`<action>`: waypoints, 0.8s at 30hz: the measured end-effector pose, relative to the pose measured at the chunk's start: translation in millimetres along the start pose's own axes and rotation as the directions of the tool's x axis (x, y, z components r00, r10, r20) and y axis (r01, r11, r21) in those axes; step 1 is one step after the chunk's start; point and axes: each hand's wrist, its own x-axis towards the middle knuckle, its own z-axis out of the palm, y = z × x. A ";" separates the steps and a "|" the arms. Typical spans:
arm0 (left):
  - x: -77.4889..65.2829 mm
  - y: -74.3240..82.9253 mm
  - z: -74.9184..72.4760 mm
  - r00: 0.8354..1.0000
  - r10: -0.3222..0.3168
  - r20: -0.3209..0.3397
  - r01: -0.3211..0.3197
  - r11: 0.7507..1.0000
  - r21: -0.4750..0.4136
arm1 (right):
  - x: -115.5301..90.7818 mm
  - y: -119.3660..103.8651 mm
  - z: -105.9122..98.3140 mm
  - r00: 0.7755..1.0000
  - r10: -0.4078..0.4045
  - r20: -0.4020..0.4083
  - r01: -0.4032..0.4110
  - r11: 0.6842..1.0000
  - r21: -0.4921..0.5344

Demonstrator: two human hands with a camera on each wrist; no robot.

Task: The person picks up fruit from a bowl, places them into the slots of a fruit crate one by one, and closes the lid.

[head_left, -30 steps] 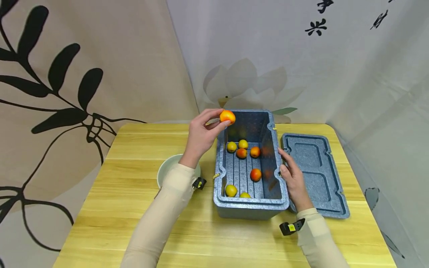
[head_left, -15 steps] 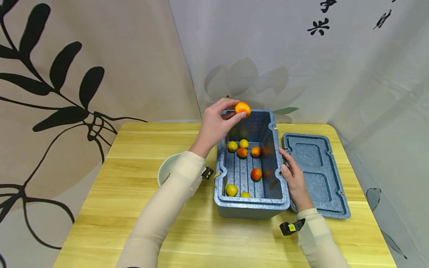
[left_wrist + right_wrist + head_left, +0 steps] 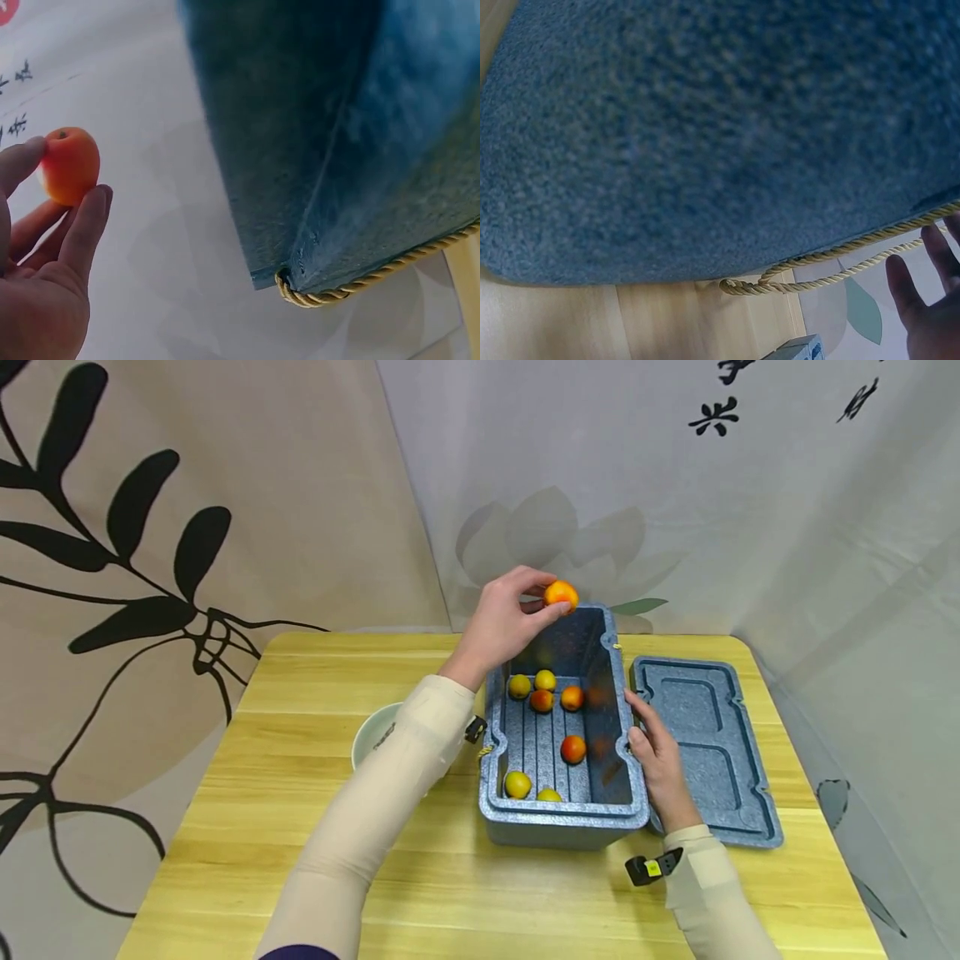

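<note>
Over the far end of a grey-blue foam box [image 3: 566, 814], my left hand [image 3: 510, 614] pinches a small orange-red apple [image 3: 562, 597] between thumb and fingertips. The left wrist view shows the apple [image 3: 71, 165] with its stem dimple up, beside the box's outer wall. My right hand [image 3: 663, 772] rests against the right side of the box at its rim. In the right wrist view, its extended fingers [image 3: 904, 289] are near the yellow rope [image 3: 855, 244]. Several yellow fruits [image 3: 517, 784] and red-orange apples [image 3: 573, 749] lie on the box's ribbed floor.
The box's lid [image 3: 701, 735] lies on the wooden table [image 3: 300, 693], right of the box. A pale green bowl [image 3: 369, 739] stands to the left, partly hidden under my left forearm. A printed cloth [image 3: 315, 485] hangs behind the table.
My left hand has moved right and upward with the apple, from the box's left rim to over its far end. The right hand has stayed at the box's side.
</note>
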 end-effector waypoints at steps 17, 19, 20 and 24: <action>10.5 -3.0 5.0 0.982 -0.140 0.127 0.111 0.971 0.214 | 0.1 0.4 -2.3 1.000 0.004 0.004 -0.004 1.000 -0.029; 9.8 -3.1 4.6 0.984 -0.130 0.124 0.096 0.964 0.250 | -0.1 0.5 -2.4 1.000 0.005 0.004 -0.005 1.000 -0.029; 9.3 -3.5 4.3 0.985 -0.122 0.119 0.086 0.958 0.272 | -0.2 0.6 -2.4 1.000 0.006 0.004 -0.006 1.000 -0.029; 7.9 -5.0 3.6 0.987 -0.107 0.118 0.072 0.960 0.271 | -0.5 0.6 -2.7 1.000 0.011 0.003 -0.011 0.999 -0.032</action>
